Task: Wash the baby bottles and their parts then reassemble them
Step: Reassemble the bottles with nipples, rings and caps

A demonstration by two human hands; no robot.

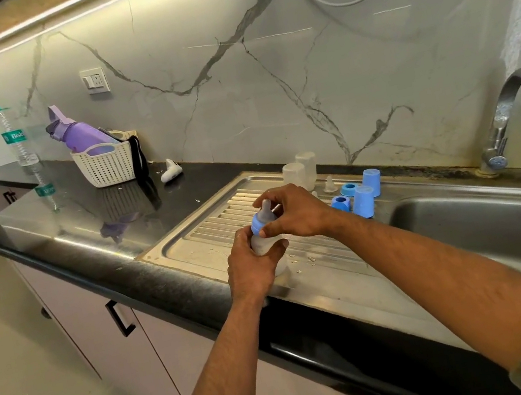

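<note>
Both forearms reach in over the drainboard [211, 241]; my left hand [252, 268] wraps the baby bottle [262, 244] body, my right hand [293, 212] pinches its blue collar [258, 223], nipple [267, 208] up top.

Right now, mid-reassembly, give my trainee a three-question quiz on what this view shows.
1. True or false: the left hand grips the baby bottle by its body.
2. What does the right hand hold? A) the faucet B) the blue collar with its nipple C) the white basket
3. How many blue caps stand on the drainboard beside the two loose blue rings?

Key: 1 true; 2 B; 3 two.
</note>
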